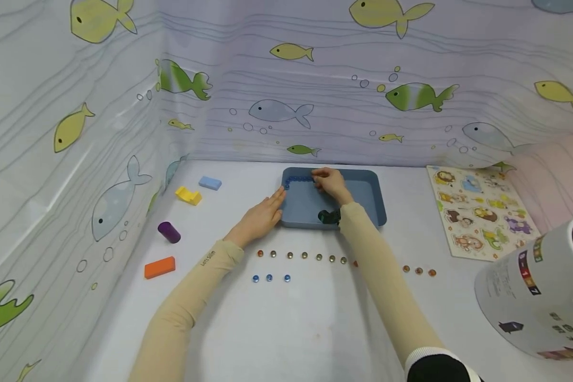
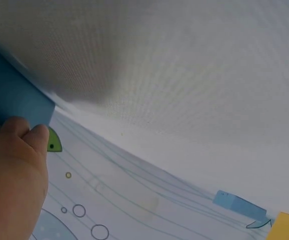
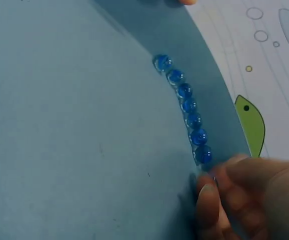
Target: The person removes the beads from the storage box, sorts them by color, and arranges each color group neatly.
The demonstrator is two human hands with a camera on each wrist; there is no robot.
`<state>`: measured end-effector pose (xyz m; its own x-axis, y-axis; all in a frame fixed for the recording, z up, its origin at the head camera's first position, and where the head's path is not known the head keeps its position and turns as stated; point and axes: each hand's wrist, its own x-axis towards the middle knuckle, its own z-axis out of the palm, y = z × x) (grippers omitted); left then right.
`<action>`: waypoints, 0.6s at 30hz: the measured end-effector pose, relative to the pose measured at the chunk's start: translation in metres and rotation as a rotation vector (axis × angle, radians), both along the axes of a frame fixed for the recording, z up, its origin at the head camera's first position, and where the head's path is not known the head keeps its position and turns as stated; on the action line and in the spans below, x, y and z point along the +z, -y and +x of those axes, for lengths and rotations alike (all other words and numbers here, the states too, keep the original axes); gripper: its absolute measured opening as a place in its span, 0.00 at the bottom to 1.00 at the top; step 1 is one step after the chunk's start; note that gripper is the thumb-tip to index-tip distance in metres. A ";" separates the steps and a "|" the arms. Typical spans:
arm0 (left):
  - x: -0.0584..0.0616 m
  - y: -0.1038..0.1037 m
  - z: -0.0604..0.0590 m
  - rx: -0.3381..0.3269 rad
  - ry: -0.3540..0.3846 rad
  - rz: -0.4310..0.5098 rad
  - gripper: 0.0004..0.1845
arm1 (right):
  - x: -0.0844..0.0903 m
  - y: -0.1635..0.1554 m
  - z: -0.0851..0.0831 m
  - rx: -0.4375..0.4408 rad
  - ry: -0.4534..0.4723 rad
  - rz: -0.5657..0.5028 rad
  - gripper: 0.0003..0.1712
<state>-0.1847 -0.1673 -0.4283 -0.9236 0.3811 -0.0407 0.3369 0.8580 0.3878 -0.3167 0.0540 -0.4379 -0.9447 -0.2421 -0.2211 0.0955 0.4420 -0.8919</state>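
A blue-grey tray [image 1: 305, 212] sits near the back of the white table. Inside it, several blue glass marbles [image 3: 189, 105] line up along the far wall, the line bending at the left corner. My right hand [image 1: 331, 184] reaches over the tray and pinches a blue marble [image 3: 213, 178] at the right end of that line, mostly covered by the fingertips. With fingers extended, my left hand [image 1: 260, 216] rests against the tray's left edge. The left wrist view shows the same hand [image 2: 14, 170] by the tray's wall [image 2: 14, 95].
Rows of amber, clear and blue marbles [image 1: 269, 278] lie in front of the tray. On the left are a blue block [image 1: 210, 183], yellow block [image 1: 188, 196], purple cylinder [image 1: 169, 232] and orange block [image 1: 159, 267]. A sticker sheet [image 1: 482, 212] and white canister [image 1: 530, 297] stand right.
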 end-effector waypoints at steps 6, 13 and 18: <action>0.000 0.002 0.000 -0.002 -0.002 -0.004 0.30 | 0.004 -0.002 0.005 -0.040 -0.005 0.068 0.16; -0.002 0.002 0.001 -0.004 -0.020 -0.010 0.30 | 0.000 -0.002 0.007 -0.053 -0.075 0.206 0.17; -0.001 0.002 -0.001 -0.012 -0.022 -0.022 0.30 | 0.000 -0.002 0.006 -0.080 -0.083 0.224 0.17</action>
<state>-0.1853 -0.1695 -0.4294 -0.9196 0.3918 -0.0287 0.3560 0.8619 0.3611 -0.3107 0.0562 -0.4379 -0.9761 -0.1192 -0.1817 0.0689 0.6232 -0.7790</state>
